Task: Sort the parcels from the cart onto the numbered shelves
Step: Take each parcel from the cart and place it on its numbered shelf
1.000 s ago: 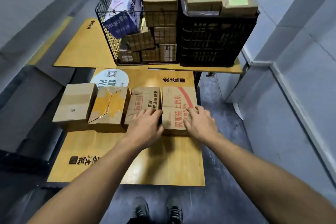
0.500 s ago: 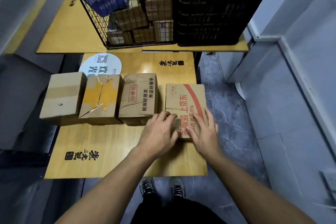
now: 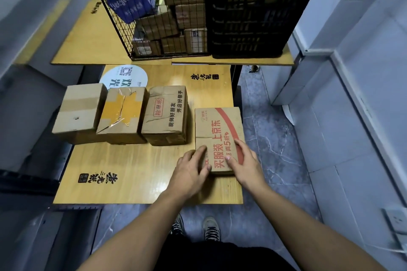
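While left hand and right hand gripped its near end, the parcel hugged the tabletop's right edge, bare wood leftward.

Wood tabletop w/ black logo, round QR sticker, grey floor, sneakers, wall socket.
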`<action>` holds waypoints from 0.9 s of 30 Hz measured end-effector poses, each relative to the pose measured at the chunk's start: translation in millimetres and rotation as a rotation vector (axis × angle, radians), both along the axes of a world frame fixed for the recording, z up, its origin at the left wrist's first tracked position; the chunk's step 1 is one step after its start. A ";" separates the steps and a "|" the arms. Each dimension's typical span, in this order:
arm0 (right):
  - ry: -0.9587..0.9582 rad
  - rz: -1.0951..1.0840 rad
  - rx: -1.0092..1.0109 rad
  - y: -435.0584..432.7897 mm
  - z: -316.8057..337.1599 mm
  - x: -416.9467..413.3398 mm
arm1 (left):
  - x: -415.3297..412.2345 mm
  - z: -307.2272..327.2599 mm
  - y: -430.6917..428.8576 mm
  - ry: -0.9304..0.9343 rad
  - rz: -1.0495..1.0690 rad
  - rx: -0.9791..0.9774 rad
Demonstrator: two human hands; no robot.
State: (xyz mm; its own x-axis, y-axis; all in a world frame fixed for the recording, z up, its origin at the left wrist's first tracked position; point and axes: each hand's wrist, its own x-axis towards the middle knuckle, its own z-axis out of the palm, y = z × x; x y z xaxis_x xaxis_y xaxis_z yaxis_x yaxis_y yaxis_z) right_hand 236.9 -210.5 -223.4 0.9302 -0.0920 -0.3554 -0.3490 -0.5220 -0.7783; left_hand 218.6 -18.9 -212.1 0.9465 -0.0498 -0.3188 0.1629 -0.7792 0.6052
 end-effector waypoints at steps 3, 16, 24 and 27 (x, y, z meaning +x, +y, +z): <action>-0.014 -0.048 0.055 -0.6 4.4 -3.2 | -4.8 7.4 -1.5 -0.060 0.019 -0.039; -0.173 -0.182 0.366 -14.8 42.9 -24.2 | -14.1 47.4 5.9 -0.242 0.214 -0.554; -0.220 -0.114 0.382 -4.7 66.4 -24.8 | -8.1 58.3 -1.2 -0.123 0.245 -0.932; -0.162 0.059 0.119 -5.7 70.8 -19.0 | -6.3 64.5 -1.1 -0.190 0.273 -0.921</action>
State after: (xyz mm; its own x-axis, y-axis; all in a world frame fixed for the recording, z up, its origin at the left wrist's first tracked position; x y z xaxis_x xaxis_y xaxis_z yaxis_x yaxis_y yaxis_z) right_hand 217.9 -216.2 -152.6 0.9787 -0.0023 -0.2055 -0.1856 -0.4391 -0.8791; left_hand 212.3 -20.0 -147.6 0.9940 0.0257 -0.1063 0.1045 0.0616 0.9926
